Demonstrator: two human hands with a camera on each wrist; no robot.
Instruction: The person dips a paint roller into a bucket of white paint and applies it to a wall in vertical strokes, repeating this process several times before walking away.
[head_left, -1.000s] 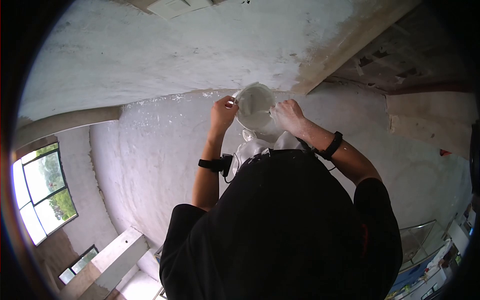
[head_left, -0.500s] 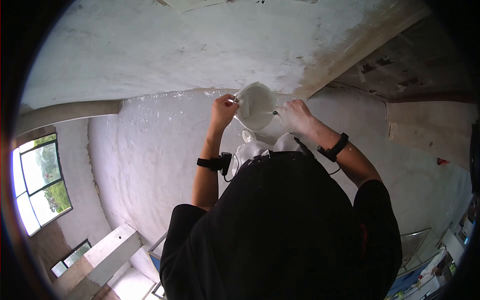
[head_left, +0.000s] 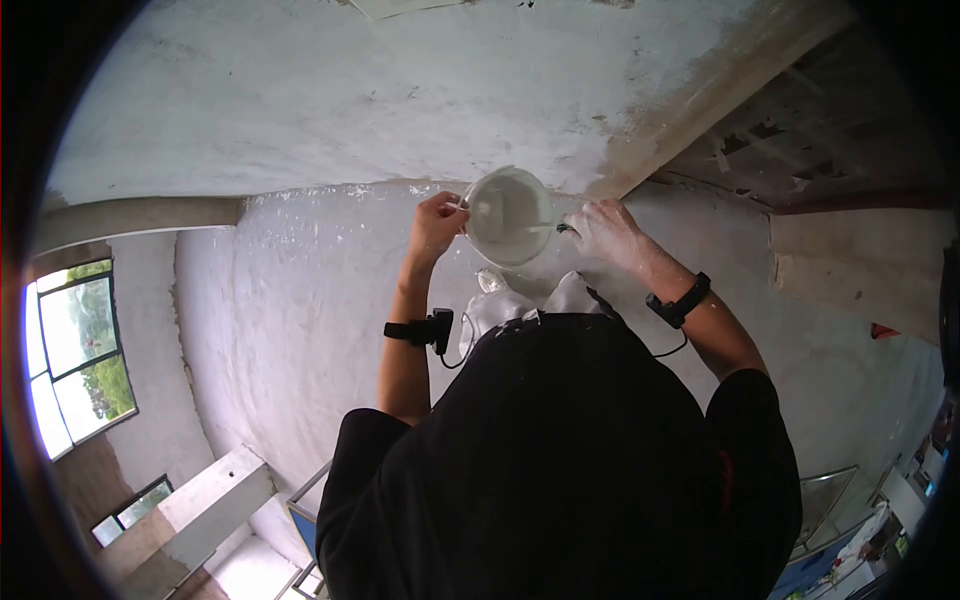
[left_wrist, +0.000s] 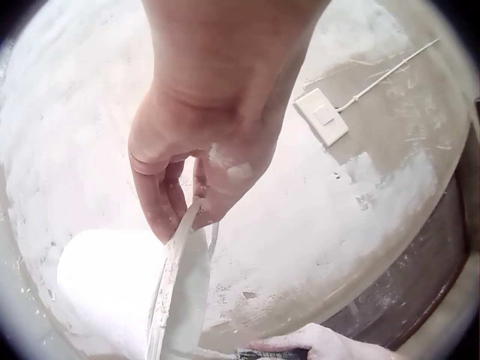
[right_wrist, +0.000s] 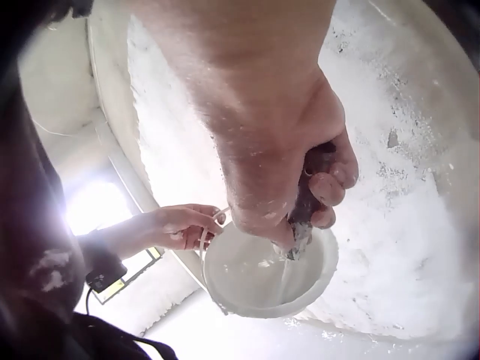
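A white bucket [head_left: 527, 190] hangs in front of the person, its mouth facing up and pale, wet-looking residue on the inner wall. My left hand [head_left: 437, 222] pinches its rim on the left side, thumb opposite fingers, as the left wrist view shows up close. Over on the right, my right hand [head_left: 612, 232] is curled round the dark handle of a scraper [right_wrist: 303, 206]. The scraper's pale, coated shank reaches over the rim into the bucket; its far end is hard to make out. White smears cover the back of the right hand.
A patchy white-plastered wall [head_left: 400, 110] stands close ahead. On it sits a switch plate [left_wrist: 322, 116] with a thin cable. The floor [head_left: 300, 330] is pale, with white splashes along the wall's foot. Windows [head_left: 85, 345] are at the left, and a beam [head_left: 200, 510] lies lower left.
My right hand has drawn a little to the right, away from the bucket, baring more of the scraper's handle. My left hand has shifted slightly left, still at the rim.
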